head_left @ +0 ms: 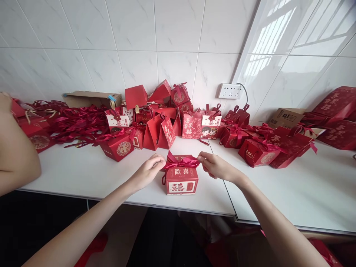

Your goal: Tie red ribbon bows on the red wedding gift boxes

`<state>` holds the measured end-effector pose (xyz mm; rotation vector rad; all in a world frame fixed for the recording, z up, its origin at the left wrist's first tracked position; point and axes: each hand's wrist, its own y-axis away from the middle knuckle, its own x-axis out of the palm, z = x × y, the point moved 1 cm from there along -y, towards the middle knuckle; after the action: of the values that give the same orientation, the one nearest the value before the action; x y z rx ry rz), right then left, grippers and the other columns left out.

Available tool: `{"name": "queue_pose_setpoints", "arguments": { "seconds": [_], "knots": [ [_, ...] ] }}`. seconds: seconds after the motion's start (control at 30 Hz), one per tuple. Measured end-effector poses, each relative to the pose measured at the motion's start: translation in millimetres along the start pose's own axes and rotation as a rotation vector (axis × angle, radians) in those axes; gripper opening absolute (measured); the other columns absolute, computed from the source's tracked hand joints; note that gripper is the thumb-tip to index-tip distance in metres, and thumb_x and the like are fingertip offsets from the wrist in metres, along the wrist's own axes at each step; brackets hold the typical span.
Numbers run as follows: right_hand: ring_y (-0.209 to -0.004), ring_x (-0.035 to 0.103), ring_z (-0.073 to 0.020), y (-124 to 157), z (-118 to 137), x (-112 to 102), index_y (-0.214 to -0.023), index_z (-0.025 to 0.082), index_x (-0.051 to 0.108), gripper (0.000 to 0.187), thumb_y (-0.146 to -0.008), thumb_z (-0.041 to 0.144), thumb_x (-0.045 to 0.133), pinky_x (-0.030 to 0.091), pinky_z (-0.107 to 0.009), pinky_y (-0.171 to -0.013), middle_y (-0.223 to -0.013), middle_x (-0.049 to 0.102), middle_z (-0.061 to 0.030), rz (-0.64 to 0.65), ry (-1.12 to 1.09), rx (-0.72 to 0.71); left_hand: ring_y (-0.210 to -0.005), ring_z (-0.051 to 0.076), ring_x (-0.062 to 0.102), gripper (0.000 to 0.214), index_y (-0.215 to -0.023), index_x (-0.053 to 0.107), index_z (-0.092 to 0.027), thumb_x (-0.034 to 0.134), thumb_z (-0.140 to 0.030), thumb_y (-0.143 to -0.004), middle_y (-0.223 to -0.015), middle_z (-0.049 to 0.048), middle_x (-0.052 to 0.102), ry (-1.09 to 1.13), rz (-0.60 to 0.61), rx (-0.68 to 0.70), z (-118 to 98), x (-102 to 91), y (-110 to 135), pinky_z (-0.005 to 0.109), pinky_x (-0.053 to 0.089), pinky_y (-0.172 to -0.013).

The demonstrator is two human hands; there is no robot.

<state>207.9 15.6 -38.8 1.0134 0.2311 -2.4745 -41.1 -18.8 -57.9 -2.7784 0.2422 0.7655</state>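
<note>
A small red gift box (181, 180) with white characters stands on the white counter (83, 174) near its front edge. A dark red ribbon (181, 162) is tied across its top. My left hand (150, 170) pinches the ribbon's left end, fingers closed. On the other side, my right hand (215, 167) pinches the ribbon's right end the same way. Both hands sit level with the box top, one on each side.
Many red gift boxes (155, 126) are heaped along the tiled wall behind. A pile of loose red ribbons (75, 124) lies at back left, before a cardboard box (89, 98). Another person's arm (13, 155) is at far left. More boxes (264, 150) crowd the right.
</note>
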Motion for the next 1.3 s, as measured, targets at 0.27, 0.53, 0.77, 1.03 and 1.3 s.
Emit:
{"name": "queue_pose_setpoints", "arguments": {
  "seconds": [0.27,0.53,0.77,1.03,1.3],
  "knots": [
    [-0.074,0.057,-0.0156,-39,39,-4,-0.078,0.017,0.063,0.024,-0.086,0.033,0.047,0.039,-0.026,-0.067,-0.084,0.066,-0.0065,-0.157,0.256,-0.25,-0.093,0.02,0.052,0.013,-0.084,0.06,-0.02,0.052,-0.031,-0.085,-0.093,0.0036,0.056,-0.448,-0.189,0.326,-28,6.5,-4,0.036,0.042,-0.086],
    [-0.06,0.051,-0.01,-85,58,18,-0.073,0.014,0.066,0.016,-0.077,0.019,0.051,0.036,-0.019,-0.053,-0.066,0.061,0.0,0.221,0.181,-0.195,-0.087,0.018,0.054,0.014,-0.089,0.064,-0.019,0.05,-0.021,-0.089,-0.088,0.0017,0.063,-0.656,-0.078,0.402,-36,20.3,-9,0.036,0.041,-0.084],
    [-0.059,0.049,-0.009,-80,61,20,-0.069,0.014,0.062,0.014,-0.076,0.011,0.049,0.035,-0.018,-0.054,-0.064,0.059,0.0001,0.126,0.174,-0.174,-0.09,0.019,0.052,0.014,-0.089,0.065,-0.019,0.051,-0.021,-0.088,-0.089,0.002,0.065,-0.651,-0.044,0.407,-34,20.5,-12,0.037,0.039,-0.086],
    [-0.066,0.052,-0.0127,-96,54,27,-0.064,0.016,0.059,0.015,-0.078,0.019,0.055,0.034,-0.021,-0.057,-0.067,0.06,-0.0019,0.037,0.193,-0.169,-0.091,0.019,0.053,0.014,-0.084,0.065,-0.02,0.052,-0.018,-0.086,-0.088,0.0015,0.065,-0.549,-0.007,0.393,-34,21.0,-14,0.039,0.039,-0.089],
    [-0.064,0.06,-0.0131,-81,35,9,-0.079,0.014,0.058,0.041,-0.093,0.045,0.036,0.041,-0.023,-0.06,-0.076,0.066,-0.0072,-0.065,0.069,-0.1,-0.088,0.019,0.053,0.012,-0.086,0.063,-0.02,0.052,-0.019,-0.087,-0.086,0.002,0.063,-0.523,-0.003,0.384,-32,19.7,-12,0.038,0.041,-0.088]
  ]
}}
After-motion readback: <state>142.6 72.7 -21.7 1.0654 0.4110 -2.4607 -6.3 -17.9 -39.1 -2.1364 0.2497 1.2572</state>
